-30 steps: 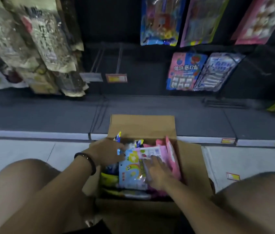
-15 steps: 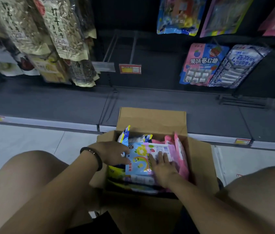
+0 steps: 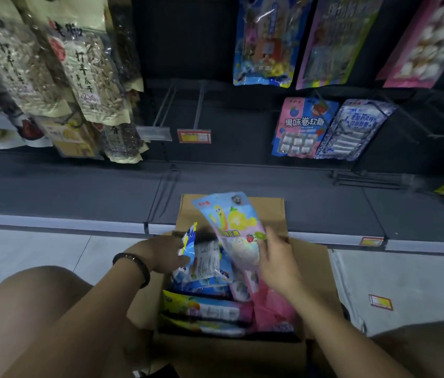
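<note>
A person crouches on a pale tiled floor (image 3: pixel 38 249) before a dark shop shelf (image 3: pixel 79 192), with an open cardboard box (image 3: pixel 270 214) standing between the bare knees at the lower centre of the frame. The right hand (image 3: pixel 278 257) pinches the right edge of a pastel candy packet (image 3: pixel 231 219) printed with cartoon figures, fingers and thumb closed on it. It holds the packet tilted and raised above the box, so that its top reaches in front of the box's rear flap. Just to the left, the left hand (image 3: pixel 160 252), with a dark bracelet (image 3: pixel 133 266) on its wrist, grips a blue-and-white packet (image 3: pixel 201 255) that stands upright at the box's left side, its fingers curled against the packet's edge. The two packets overlap at the centre. More packets lie packed in the box beneath them: a yellow-and-blue one (image 3: pixel 201 306) flat along the near side and pink ones (image 3: pixel 272 309) at the right. On the rack behind, bags of seeds (image 3: pixel 92 77) hang at the upper left of the frame, and a red price tag (image 3: pixel 194 136) hangs from a bare hook at the centre. A pink-and-blue sweets packet (image 3: pixel 301 126) hangs beside a blue-and-white one (image 3: pixel 351 129) at the right. A small label (image 3: pixel 380 301) lies on the floor at the right of the box.
</note>
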`<state>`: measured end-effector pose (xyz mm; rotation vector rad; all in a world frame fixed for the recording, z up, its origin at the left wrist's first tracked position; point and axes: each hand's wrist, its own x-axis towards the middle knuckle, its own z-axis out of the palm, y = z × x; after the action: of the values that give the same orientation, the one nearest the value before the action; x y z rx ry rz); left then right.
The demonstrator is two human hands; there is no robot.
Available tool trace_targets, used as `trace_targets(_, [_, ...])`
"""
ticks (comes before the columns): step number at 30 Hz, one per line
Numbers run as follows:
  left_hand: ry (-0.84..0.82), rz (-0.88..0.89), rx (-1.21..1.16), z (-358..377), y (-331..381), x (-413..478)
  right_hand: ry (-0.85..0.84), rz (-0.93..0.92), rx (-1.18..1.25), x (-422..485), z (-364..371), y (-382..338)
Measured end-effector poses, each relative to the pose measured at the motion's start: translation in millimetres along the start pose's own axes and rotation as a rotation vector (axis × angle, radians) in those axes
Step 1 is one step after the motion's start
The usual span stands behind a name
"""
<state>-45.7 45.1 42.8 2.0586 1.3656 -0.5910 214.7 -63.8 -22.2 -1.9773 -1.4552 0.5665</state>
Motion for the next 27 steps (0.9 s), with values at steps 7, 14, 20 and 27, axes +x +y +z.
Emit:
trace_targets(7, [0.259,0.3,-1.017,-8.7,47.2,-12.7,-0.023,0.086,0.592,4.9,-42.5,-34.9])
trace_targets(14, [0.408,0.385,-1.228,-11.4,62.4,-14.8,0.108,0.023,0.605,1.8,-58.8,-49.7])
trace_targets(20, [0.419,0.393,-1.247,-13.2,89.3,-26.8,0.152,-0.072,0.694,-5.1,-97.7,-70.3])
trace_targets(27, [0.691,0.509,-1.274,-70.4,145.7,-59.2,0.24,-0.171,0.674,6.9,-171.6,-101.0])
